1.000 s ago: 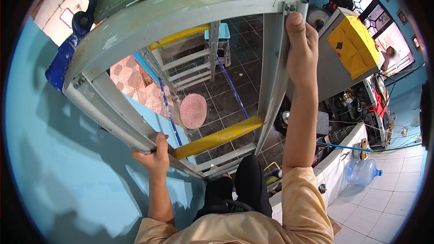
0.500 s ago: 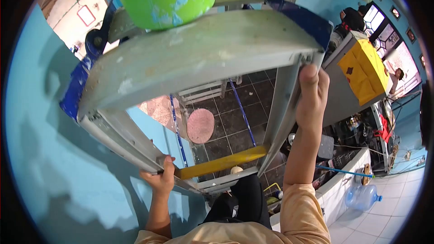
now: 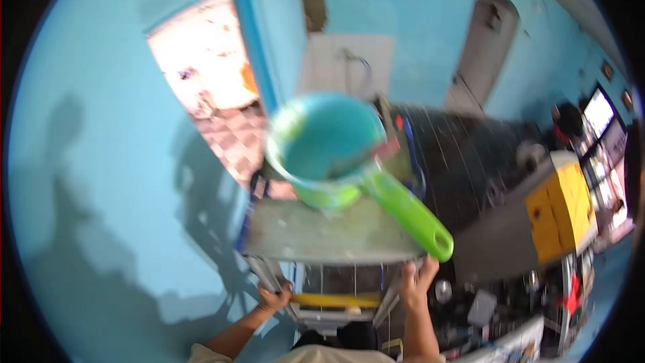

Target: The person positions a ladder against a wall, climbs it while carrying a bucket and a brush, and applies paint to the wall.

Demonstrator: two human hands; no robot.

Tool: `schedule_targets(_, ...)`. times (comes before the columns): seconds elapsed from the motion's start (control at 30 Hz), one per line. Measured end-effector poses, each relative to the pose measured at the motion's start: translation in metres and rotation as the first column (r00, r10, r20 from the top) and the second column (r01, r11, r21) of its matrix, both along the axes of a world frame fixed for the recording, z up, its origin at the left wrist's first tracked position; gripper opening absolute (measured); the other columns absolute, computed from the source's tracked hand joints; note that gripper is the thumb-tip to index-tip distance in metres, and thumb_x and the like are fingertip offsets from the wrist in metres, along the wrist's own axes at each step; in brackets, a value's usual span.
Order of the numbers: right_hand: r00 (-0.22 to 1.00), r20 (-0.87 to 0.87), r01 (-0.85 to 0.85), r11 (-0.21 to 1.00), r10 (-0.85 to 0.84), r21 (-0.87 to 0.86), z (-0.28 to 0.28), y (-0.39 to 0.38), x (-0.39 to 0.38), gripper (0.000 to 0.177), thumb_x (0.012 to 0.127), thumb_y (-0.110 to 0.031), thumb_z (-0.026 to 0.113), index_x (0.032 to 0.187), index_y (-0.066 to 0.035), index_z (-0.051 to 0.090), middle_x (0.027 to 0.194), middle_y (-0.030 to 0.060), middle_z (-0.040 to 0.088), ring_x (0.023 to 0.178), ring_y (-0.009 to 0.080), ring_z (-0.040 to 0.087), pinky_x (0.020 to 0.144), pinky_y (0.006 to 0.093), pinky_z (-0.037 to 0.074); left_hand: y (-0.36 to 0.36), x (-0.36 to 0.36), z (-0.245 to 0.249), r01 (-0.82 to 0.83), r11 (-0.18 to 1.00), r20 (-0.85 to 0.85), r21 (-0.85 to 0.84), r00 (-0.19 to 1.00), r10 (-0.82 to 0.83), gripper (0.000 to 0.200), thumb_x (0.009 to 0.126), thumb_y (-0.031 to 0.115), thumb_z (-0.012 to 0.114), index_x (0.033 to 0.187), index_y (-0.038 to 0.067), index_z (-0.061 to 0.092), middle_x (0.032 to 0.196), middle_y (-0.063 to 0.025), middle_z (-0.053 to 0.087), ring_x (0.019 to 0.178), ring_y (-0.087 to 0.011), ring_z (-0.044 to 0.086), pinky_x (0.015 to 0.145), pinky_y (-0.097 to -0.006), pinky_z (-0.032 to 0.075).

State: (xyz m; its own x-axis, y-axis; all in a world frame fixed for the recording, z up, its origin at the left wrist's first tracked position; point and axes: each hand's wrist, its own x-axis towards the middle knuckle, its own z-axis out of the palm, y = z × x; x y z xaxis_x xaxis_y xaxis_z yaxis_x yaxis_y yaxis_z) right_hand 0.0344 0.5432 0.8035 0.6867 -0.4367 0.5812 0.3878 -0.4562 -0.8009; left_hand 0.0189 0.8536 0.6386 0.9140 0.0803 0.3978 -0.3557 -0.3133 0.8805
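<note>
A metal stepladder [image 3: 322, 232] stands before me, its top step scuffed and flanked by blue plastic parts. My left hand [image 3: 274, 298] is closed round its left side rail. Higher up, my right hand [image 3: 418, 284] grips the right side rail just below the top step. On top of the ladder sits a green dipper [image 3: 329, 195] with light blue paint inside. Its green handle [image 3: 413, 218] sticks out toward my right hand. Something with a reddish handle [image 3: 386, 149], perhaps a brush, leans in the dipper; blur hides its details. A yellow crossbar [image 3: 336, 300] shows lower between the rails.
A light blue wall [image 3: 101, 195] rises close on my left, with a bright doorway [image 3: 208, 74] beyond. To the right stands a grey cabinet [image 3: 497, 242] under a yellow cloth [image 3: 557, 208], near a cluttered counter. Dark floor tiles [image 3: 440, 161] lie ahead. A person is at far right.
My view has tilted up, so the dipper's inside and the far wall now show. Both hands still hold the ladder rails and appear lower in the picture.
</note>
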Motion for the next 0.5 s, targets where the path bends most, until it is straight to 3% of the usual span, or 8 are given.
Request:
schedule_targets(0.03, 1.000, -0.009, -0.005, 0.999, 0.006, 0.037, 0.001, 0.002, 0.000, 0.048, 0.079, -0.046, 0.056, 0.077, 0.002, 0.059, 0.060, 0.0069, 0.054, 0.055, 0.0157, 0.054, 0.052, 0.0307, 0.041, 0.007, 0.000, -0.025, 0.009, 1.000, 0.029, 0.025, 1.000, -0.009, 0.010, 0.073, 0.010, 0.066, 0.068, 0.005, 0.059, 0.064, -0.0045, 0.061, 0.057, -0.0175, 0.061, 0.052, -0.0324, 0.047)
schedule_targets(0.13, 0.959, -0.254, -0.131, 0.991, 0.129, 0.009, -0.098, -0.030, -0.012, 0.055, 0.088, -0.041, 0.051, 0.120, 0.002, 0.037, 0.104, 0.0074, 0.041, 0.076, 0.0147, 0.047, 0.068, 0.0294, 0.040, 0.011, -0.003, -0.047, -0.031, 0.984, 0.047, 0.175, 0.999, 0.024, 0.019, 0.071, 0.013, 0.069, 0.082, 0.003, 0.058, 0.068, -0.0080, 0.062, 0.060, -0.0218, 0.063, 0.053, -0.0343, 0.048)
schedule_targets(0.2, 0.995, -0.092, -0.025, 0.999, 0.028, 0.031, -0.120, -0.030, -0.012, 0.055, 0.087, -0.041, 0.055, 0.112, 0.007, 0.047, 0.095, 0.0140, 0.050, 0.082, 0.0214, 0.051, 0.075, 0.0337, 0.042, -0.007, -0.004, -0.005, -0.035, 0.999, -0.063, 0.016, 0.997, 0.036, 0.029, 0.070, 0.016, 0.069, 0.093, 0.002, 0.057, 0.070, -0.0106, 0.062, 0.061, -0.0243, 0.063, 0.054, -0.0357, 0.049)
schedule_targets(0.23, 0.998, -0.060, 0.018, 0.993, -0.011, 0.118, -0.145, -0.031, -0.006, 0.057, 0.086, -0.040, 0.056, 0.110, 0.011, 0.050, 0.094, 0.0218, 0.057, 0.087, 0.0268, 0.056, 0.080, 0.0376, 0.042, -0.002, -0.001, -0.018, -0.033, 0.996, -0.036, 0.078, 0.999, 0.036, 0.034, 0.069, 0.017, 0.070, 0.096, 0.002, 0.056, 0.072, -0.0115, 0.063, 0.061, -0.0250, 0.063, 0.055, -0.0363, 0.049)
schedule_targets(0.27, 0.944, -0.245, -0.199, 0.973, 0.222, 0.113, -0.074, -0.038, -0.009, 0.062, 0.082, -0.058, 0.056, 0.090, 0.004, 0.055, 0.070, 0.0076, 0.057, 0.059, 0.0133, 0.050, 0.054, 0.0302, 0.042, 0.000, -0.002, -0.041, -0.030, 0.990, -0.015, 0.135, 0.999, 0.033, 0.038, 0.068, 0.019, 0.070, 0.099, 0.002, 0.055, 0.074, -0.0125, 0.063, 0.062, -0.0258, 0.063, 0.055, -0.0369, 0.049)
schedule_targets(0.3, 0.986, -0.075, -0.143, 0.988, 0.146, 0.051, -0.066, -0.030, -0.002, 0.061, 0.083, -0.057, 0.055, 0.077, 0.003, 0.052, 0.051, 0.0003, 0.042, 0.045, 0.0098, 0.038, 0.042, 0.0258, 0.032, -0.001, -0.005, -0.045, -0.056, 0.989, 0.003, 0.135, 0.998, 0.056, 0.038, 0.068, 0.019, 0.070, 0.099, 0.002, 0.055, 0.074, -0.0125, 0.063, 0.062, -0.0258, 0.063, 0.055, -0.0369, 0.049)
schedule_targets(0.4, 0.987, -0.012, -0.159, 0.986, 0.160, 0.051, -0.021, -0.014, -0.002, 0.058, 0.085, -0.055, 0.052, 0.069, 0.001, 0.049, 0.052, 0.0016, 0.042, 0.045, 0.0105, 0.036, 0.041, 0.0276, 0.030, -0.007, -0.006, -0.036, -0.052, 0.992, -0.084, 0.115, 0.995, 0.061, 0.043, 0.067, 0.022, 0.072, 0.100, 0.002, 0.055, 0.077, -0.0145, 0.063, 0.065, -0.0271, 0.063, 0.058, -0.0370, 0.049)
schedule_targets(0.5, 0.986, -0.048, -0.158, 0.984, 0.162, 0.082, -0.016, -0.009, -0.005, 0.058, 0.086, -0.054, 0.051, 0.064, -0.001, 0.043, 0.049, 0.0014, 0.037, 0.044, 0.0113, 0.031, 0.041, 0.0293, 0.027, -0.010, -0.005, -0.002, -0.040, 0.999, -0.096, 0.018, 0.995, 0.041, 0.029, 0.071, 0.019, 0.069, 0.091, 0.002, 0.056, 0.065, -0.0064, 0.060, 0.054, -0.0183, 0.058, 0.050, -0.0328, 0.046)
